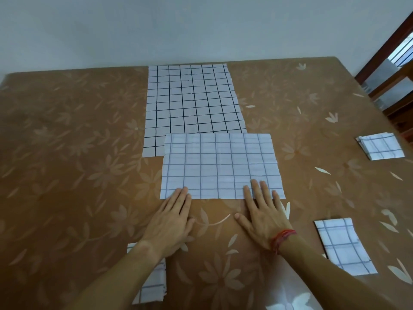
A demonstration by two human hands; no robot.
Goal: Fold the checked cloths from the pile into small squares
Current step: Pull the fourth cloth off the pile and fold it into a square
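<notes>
Pale blue-grid white cloth, a flat rectangle [220,166]: lies mid-table on the brown floral-print tablecloth [67,142], its long axis running left to right, its far edge overlapping the pile.

Left hand [169,222]: flat, fingers straight and close together, tips pressing the near edge by the left corner. Right hand [263,218]: flat, fingers slightly spread, tips on the near edge towards the right corner. Neither pinches anything.

The cloth lies just beyond both palms, each hand about equally near its own end. I judge the next fold goes across the long axis, one short end over to the other.

Farther off: the pile of black-grid white cloths [192,97], and folded squares far right [380,147] and near right [344,245].

Hard to tell: the layers in the working cloth and the count in the pile. The left forearm partly covers another folded cloth [152,285].
</notes>
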